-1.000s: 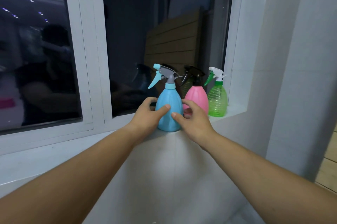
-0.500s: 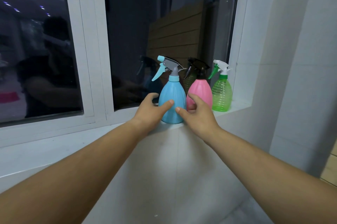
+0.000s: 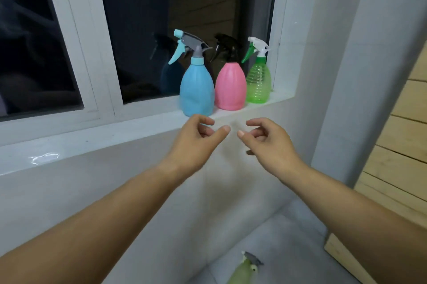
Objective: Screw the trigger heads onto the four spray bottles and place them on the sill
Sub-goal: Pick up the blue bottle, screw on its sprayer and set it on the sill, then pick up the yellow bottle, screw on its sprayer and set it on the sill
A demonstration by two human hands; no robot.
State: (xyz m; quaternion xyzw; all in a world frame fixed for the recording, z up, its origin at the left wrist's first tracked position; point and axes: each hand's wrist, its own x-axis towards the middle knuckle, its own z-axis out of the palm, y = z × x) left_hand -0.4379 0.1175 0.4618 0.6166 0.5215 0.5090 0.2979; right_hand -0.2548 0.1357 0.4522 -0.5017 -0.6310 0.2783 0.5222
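Three spray bottles stand in a row on the white sill [image 3: 97,138], each with a trigger head on. The blue bottle [image 3: 196,92] with a grey and light-blue head is leftmost. Beside it stands the pink bottle [image 3: 230,87] with a black head, then the clear green bottle [image 3: 258,82] with a white and green head by the window's right frame. My left hand [image 3: 196,143] and my right hand [image 3: 269,143] hover just below the sill in front of the blue and pink bottles, fingers loosely curled, holding nothing. A yellow-green bottle [image 3: 242,272] with a grey head lies on the floor below.
Dark window panes in white frames rise behind the sill. A white wall column [image 3: 346,76] closes the sill on the right. Light wooden panelling [image 3: 397,156] stands at the far right. The tiled wall drops to a grey floor [image 3: 288,249].
Both hands have let go of the blue bottle and drawn back below the sill edge. The bottle stays standing on the sill. The view has tilted down, and the floor bottle now shows.
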